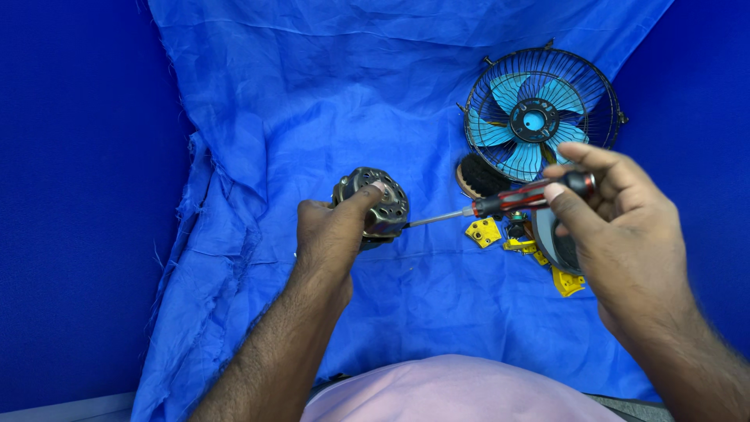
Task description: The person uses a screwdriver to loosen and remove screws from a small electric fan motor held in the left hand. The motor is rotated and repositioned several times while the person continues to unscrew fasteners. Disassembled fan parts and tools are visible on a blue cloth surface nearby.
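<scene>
My left hand [332, 234] grips a round grey metal fan motor [375, 202] and holds it just above the blue cloth, thumb across its top. My right hand [617, 227] holds a screwdriver [500, 205] by its red-and-black handle. Its thin steel shaft runs left, and the tip meets the motor's right side. Both hands hover over the middle of the cloth.
A blue-bladed fan in a black wire cage [539, 113] lies at the back right. A dark brush [478, 177], yellow plastic pieces [484, 232] and a grey round part [556, 246] sit under my right hand. The blue cloth [312, 94] covers the surface.
</scene>
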